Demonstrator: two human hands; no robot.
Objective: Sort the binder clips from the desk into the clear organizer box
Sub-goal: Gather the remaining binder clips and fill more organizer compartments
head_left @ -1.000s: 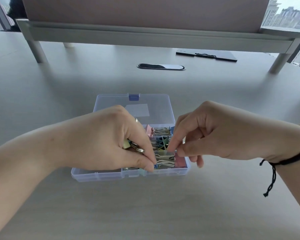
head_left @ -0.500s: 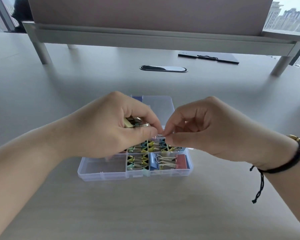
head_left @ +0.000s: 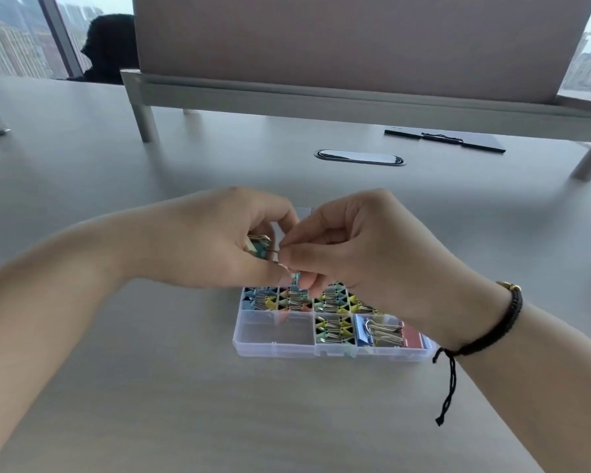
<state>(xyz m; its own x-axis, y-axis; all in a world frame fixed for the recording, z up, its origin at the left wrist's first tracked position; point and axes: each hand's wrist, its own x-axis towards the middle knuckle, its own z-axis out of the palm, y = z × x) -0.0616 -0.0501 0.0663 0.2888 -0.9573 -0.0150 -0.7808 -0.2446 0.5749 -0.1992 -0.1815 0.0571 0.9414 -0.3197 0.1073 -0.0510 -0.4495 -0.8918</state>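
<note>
- We are looking at a small teal binder clip [head_left: 296, 278] just below the centre of the frame, pinched where our two hands are meeting, right above the back rows of the clear organizer box [head_left: 277, 348].
- Our right hand [head_left: 365, 247] is curling its fingers inward, with thumb and fingertips closing on that clip from the right side.
- Our left hand [head_left: 219, 244] is clenching round a bunch of clips [head_left: 258, 245], a pale green body and silver wire handles showing in the gap of the palm, while its thumb and forefinger are touching the same small clip from the left.
- The organizer box is sitting on the desk [head_left: 151, 404] at lower centre, its lid standing open behind our hands and mostly hidden.
- The back compartments are holding small clips [head_left: 331, 300] in yellow, teal, blue and pink; a front middle cell is holding more small yellow and green ones [head_left: 333, 331].
- The front right cell is holding large clips [head_left: 386, 331] in blue and red with long wire handles; the front left cell is showing only clear plastic.
- A black braided bracelet [head_left: 498, 327] is circling our right wrist, its cord dangling down.
- Further up, an oval cable grommet [head_left: 359, 157] is lying in the desk, a black clipboard [head_left: 444, 139] at upper right, and a raised partition [head_left: 348, 42] is spanning the top.
- A dark-clothed person [head_left: 111, 46] is sitting at upper left by the window.
</note>
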